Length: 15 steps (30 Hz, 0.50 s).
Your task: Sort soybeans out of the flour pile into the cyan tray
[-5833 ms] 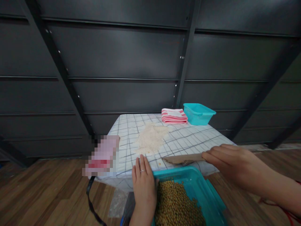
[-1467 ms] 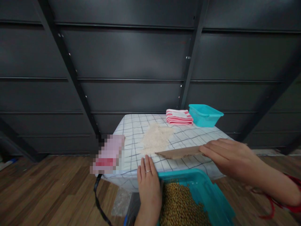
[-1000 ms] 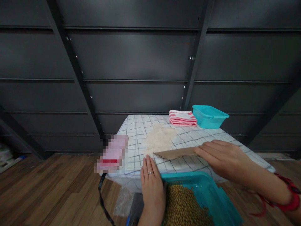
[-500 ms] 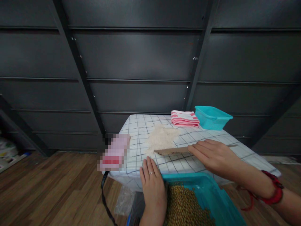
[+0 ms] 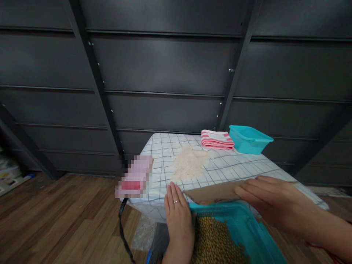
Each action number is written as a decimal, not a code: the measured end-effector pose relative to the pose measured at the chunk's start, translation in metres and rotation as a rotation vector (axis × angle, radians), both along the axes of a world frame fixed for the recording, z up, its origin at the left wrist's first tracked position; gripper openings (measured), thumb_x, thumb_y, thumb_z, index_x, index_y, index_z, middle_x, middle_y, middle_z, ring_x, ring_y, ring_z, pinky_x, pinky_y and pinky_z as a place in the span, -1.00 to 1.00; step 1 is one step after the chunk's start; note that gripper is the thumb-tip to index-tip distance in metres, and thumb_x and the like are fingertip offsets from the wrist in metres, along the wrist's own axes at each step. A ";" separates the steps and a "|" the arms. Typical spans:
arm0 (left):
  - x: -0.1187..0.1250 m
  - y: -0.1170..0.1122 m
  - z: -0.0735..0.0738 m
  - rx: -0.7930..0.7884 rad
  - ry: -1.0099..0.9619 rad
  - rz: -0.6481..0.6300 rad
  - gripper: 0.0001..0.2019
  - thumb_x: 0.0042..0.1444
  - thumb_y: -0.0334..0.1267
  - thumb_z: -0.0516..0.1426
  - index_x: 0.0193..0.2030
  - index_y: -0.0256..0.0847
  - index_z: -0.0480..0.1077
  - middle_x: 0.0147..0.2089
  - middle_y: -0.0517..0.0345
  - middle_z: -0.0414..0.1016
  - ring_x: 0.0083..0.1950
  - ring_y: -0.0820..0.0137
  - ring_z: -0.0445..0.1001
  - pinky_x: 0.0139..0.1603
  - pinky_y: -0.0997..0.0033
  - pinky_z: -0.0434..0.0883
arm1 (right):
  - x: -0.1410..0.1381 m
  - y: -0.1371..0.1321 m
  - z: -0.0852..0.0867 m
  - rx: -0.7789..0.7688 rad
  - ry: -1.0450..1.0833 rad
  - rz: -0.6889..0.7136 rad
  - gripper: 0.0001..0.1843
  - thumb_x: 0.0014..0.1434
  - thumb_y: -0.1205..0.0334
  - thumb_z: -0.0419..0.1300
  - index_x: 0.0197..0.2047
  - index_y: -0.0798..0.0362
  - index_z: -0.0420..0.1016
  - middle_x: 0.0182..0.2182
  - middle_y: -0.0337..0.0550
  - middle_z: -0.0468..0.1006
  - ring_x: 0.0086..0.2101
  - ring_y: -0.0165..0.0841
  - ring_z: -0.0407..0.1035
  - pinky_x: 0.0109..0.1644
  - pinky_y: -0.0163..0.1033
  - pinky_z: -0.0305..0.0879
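My right hand (image 5: 264,192) grips a flat strip of brown cardboard (image 5: 217,191), which reaches left over the cloth to the near rim of a teal bin. Inside this bin (image 5: 244,209) lies a heap of small brown-green beans or grains (image 5: 213,234). My left hand (image 5: 177,216), wearing a ring, rests at the table's front edge against the bin's left side, fingers stretched out and holding nothing. Beyond the cardboard, a loose pile of white rice-like grains (image 5: 191,161) is spread on the checked tablecloth (image 5: 159,154).
A folded pink-and-white towel (image 5: 217,140) and a smaller turquoise basin (image 5: 250,141) stand at the table's back right. On the left lies a blurred-out pink packet (image 5: 136,176) with a black strap (image 5: 122,227) hanging down. Dark metal panels (image 5: 165,66) rise behind the table.
My right hand has drawn the cardboard strip toward me, from the edge of the white pile to the bin's rim, and its flat face now shows more. My left hand has stayed in place.
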<state>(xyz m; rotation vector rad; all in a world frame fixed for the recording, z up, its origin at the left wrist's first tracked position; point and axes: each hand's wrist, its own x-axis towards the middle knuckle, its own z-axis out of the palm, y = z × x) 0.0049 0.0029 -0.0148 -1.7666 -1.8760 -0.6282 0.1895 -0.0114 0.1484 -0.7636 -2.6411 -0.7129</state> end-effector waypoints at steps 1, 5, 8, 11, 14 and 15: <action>0.000 0.000 0.000 0.002 0.004 0.002 -0.49 -0.09 -0.41 0.01 0.06 -0.61 0.21 0.13 -0.32 0.26 0.14 0.08 0.25 0.04 0.14 0.35 | -0.003 0.003 -0.004 0.028 -0.020 -0.010 -0.72 0.07 0.53 -0.14 -0.39 0.07 0.33 -0.61 -0.24 0.38 -0.60 -0.46 0.24 -0.53 -0.35 0.15; 0.000 0.001 0.000 0.010 0.018 0.011 -0.53 -0.06 -0.44 -0.01 0.04 -0.59 0.24 0.11 -0.30 0.29 0.13 0.11 0.27 0.04 0.15 0.35 | -0.011 0.022 -0.016 0.247 -0.128 -0.026 -0.74 0.02 0.57 -0.08 -0.34 0.14 0.36 -0.55 -0.15 0.44 -0.53 -0.40 0.31 -0.45 -0.29 0.19; 0.000 0.001 0.001 -0.019 -0.007 -0.001 -0.54 -0.04 -0.43 -0.01 0.05 -0.57 0.23 0.12 -0.30 0.28 0.13 0.12 0.27 0.05 0.14 0.34 | -0.008 0.036 -0.014 0.323 -0.159 -0.030 -0.75 0.06 0.55 -0.08 -0.30 0.17 0.37 -0.54 -0.12 0.45 -0.52 -0.38 0.31 -0.45 -0.27 0.19; 0.000 0.000 0.000 -0.045 -0.036 -0.015 -0.53 -0.04 -0.44 -0.01 0.06 -0.59 0.21 0.13 -0.33 0.27 0.14 0.11 0.26 0.07 0.12 0.33 | 0.000 0.042 -0.005 0.335 -0.142 -0.032 -0.72 0.07 0.55 -0.11 -0.27 0.18 0.37 -0.54 -0.13 0.45 -0.53 -0.39 0.31 -0.45 -0.27 0.19; 0.002 0.000 -0.002 -0.040 -0.061 0.000 -0.50 -0.07 -0.45 -0.01 0.08 -0.59 0.19 0.16 -0.34 0.22 0.17 0.07 0.20 0.09 0.07 0.29 | 0.006 0.043 0.006 0.344 -0.118 -0.014 -0.70 0.09 0.53 -0.15 -0.28 0.16 0.37 -0.51 -0.12 0.47 -0.53 -0.40 0.31 -0.44 -0.28 0.19; 0.002 0.000 -0.003 -0.035 -0.071 0.004 -0.48 -0.08 -0.45 0.01 0.09 -0.59 0.18 0.17 -0.35 0.20 0.19 0.03 0.17 0.10 0.05 0.28 | 0.005 0.042 0.009 0.353 -0.111 -0.003 -0.69 0.10 0.52 -0.16 -0.29 0.15 0.37 -0.51 -0.12 0.47 -0.52 -0.40 0.31 -0.44 -0.28 0.18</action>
